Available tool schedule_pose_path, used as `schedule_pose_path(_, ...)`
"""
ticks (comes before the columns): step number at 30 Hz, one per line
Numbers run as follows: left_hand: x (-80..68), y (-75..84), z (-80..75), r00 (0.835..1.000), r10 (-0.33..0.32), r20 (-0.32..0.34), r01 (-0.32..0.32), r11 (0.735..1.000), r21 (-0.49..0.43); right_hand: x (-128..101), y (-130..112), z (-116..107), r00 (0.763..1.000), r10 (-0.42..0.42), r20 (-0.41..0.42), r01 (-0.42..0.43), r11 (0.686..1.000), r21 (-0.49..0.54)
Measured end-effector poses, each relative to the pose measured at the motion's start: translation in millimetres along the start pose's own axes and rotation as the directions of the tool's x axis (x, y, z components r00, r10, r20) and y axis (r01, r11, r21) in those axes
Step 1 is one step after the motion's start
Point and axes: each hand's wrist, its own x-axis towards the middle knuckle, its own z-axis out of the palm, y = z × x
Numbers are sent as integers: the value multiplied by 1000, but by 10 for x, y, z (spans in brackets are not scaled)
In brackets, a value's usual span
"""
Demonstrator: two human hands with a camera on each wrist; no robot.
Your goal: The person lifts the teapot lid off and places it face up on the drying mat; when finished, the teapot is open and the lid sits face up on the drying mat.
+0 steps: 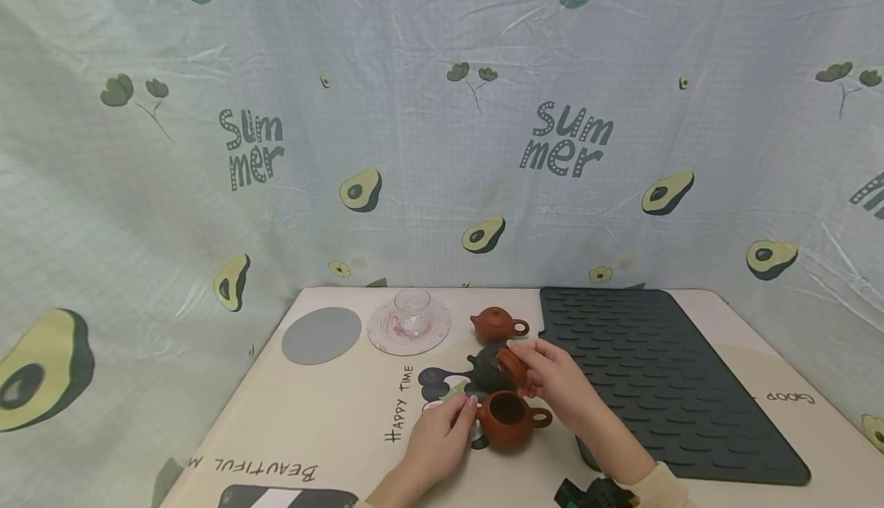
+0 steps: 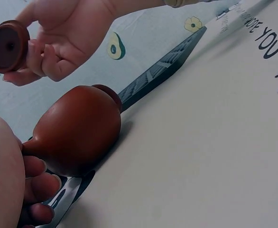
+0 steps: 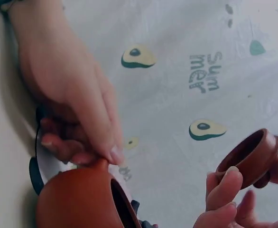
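An open brown clay teapot (image 1: 507,416) stands on the table near the front; it also fills the left wrist view (image 2: 77,130) and shows in the right wrist view (image 3: 79,202). My left hand (image 1: 461,416) pinches its spout (image 3: 101,165) with curled fingers (image 2: 34,187). My right hand (image 1: 519,364) holds the teapot's brown lid (image 1: 512,361) tilted just above and behind the pot; the lid (image 2: 6,46) (image 3: 250,156) sits between thumb and fingers (image 3: 222,190). A dark teapot (image 1: 486,374) lies right behind, partly hidden by the lid.
A second brown teapot (image 1: 497,324) with its lid on stands farther back. A glass cup (image 1: 412,312) sits on a clear saucer (image 1: 387,337), beside a grey round coaster (image 1: 321,335). A dark ribbed mat (image 1: 656,370) covers the table's right side.
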Motion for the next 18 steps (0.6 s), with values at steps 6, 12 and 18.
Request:
schedule_pose_path(6,-4,3,2,1000,-5,1,5,1000,-3,3,7,-53,993,85,76,-102,963,250)
schedule_pose_path(12,-4,7,0,1000,-4,5,4,1000,-6,-17,3,-91,986,96,133,-141,914,380)
schedule_pose_path(18,-4,9,0,1000,1,4,-1,1000,-7,-20,-6,-96,988,81,134,-127,915,382)
